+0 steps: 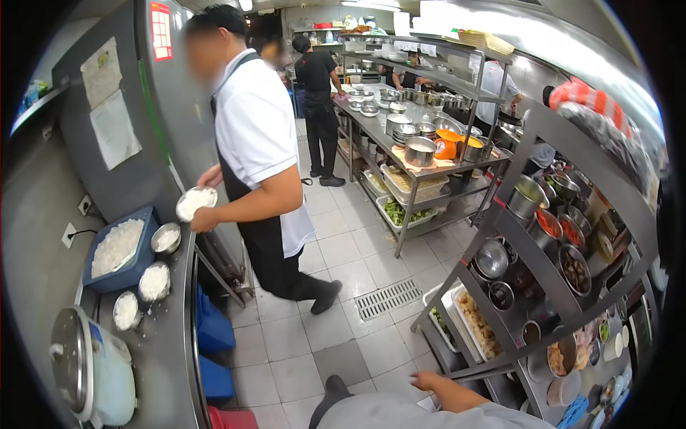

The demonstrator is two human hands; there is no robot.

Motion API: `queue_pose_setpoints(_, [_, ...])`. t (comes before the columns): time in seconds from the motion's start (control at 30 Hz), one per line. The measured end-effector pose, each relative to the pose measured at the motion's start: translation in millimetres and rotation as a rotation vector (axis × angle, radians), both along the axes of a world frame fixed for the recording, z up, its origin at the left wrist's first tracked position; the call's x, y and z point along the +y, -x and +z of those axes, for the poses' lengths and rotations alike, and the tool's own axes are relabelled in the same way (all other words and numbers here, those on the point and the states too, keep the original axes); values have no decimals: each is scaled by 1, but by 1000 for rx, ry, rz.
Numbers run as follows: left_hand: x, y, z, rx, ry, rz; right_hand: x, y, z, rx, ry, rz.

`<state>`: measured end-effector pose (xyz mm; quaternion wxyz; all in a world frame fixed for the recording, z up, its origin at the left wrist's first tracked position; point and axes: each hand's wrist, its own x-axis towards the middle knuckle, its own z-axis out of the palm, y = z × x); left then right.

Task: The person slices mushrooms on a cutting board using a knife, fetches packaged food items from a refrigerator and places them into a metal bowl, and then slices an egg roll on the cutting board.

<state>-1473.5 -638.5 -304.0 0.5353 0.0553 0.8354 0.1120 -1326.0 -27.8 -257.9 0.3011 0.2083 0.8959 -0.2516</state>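
Hovering nr. metal rack (flat-barred): hand

Before you: counter, smooth metal, dull sheen; tub, blue plastic; floor, pale tiles; apron, matt black cloth.

Passage — tiled floor between counter and metal rack | Obstacle — aproned person beside counter

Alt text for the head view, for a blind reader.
In a busy kitchen, a worker in white holds a bowl of white food beside a counter with a blue tub and more bowls; the wearer's right hand is low, near metal shelves.
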Motion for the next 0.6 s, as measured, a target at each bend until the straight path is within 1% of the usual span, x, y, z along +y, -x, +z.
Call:
queue_pose_setpoints(0.03, [1,34,2,4,13,-33,42,-28,-73,-124,-127,85])
queue_pose_setpoints(0.07, [2,70,2,13,24,-71,72,-45,-82,-344,-161,183])
queue_pose_setpoints(0.1, [4,106,1,28,35,-126,91,-75,-88,-346,-203,-5])
queue_pose_setpoints(0.13, [4,146,-2,61,48,-221,97,-82,-60,-379,-214,-142])
queue_pose_setpoints(0.17, [8,191,-6,123,56,-367,96,-90,-34,-410,-217,-282])
queue_pose_setpoints(0.2, [14,245,-15,250,64,-627,92,-88,-11,-413,-154,-435])
queue_pose_setpoints(0.23, [29,297,-17,390,86,-829,91,-76,3,-413,-92,-589])
queue_pose_setpoints(0.27, [46,342,-8,506,63,-541,96,-82,-36,-433,-107,-390])
queue_pose_setpoints(0.3, [70,395,-18,602,91,-510,97,-80,-58,-436,-134,-185])
queue_pose_setpoints(0.33, [103,433,-3,499,63,-275,96,-71,-65,-420,-168,9])
queue_pose_setpoints(0.37, [142,472,24,419,39,-35,96,-57,-69,-430,-70,-247])
queue_pose_setpoints(0.4, [181,498,47,439,-77,32,97,-17,-48,-427,-12,-427])
queue_pose_setpoints(0.43, [210,521,58,463,-194,101,101,15,-42,-414,21,-497])
queue_pose_setpoints(0.47, [237,539,46,476,-194,109,114,48,-38,-396,33,-519])
queue_pose_setpoints(0.5, [262,559,5,430,-287,216,125,80,-39,-383,53,-533])
queue_pose_setpoints(0.53, [293,575,5,381,-378,320,140,109,-44,-365,65,-531])
queue_pose_setpoints(0.57, [324,572,5,328,-378,424,157,139,-44,-348,77,-537])
queue_pose_setpoints(0.6, [352,565,27,458,-271,254,180,169,-46,-336,81,-521])
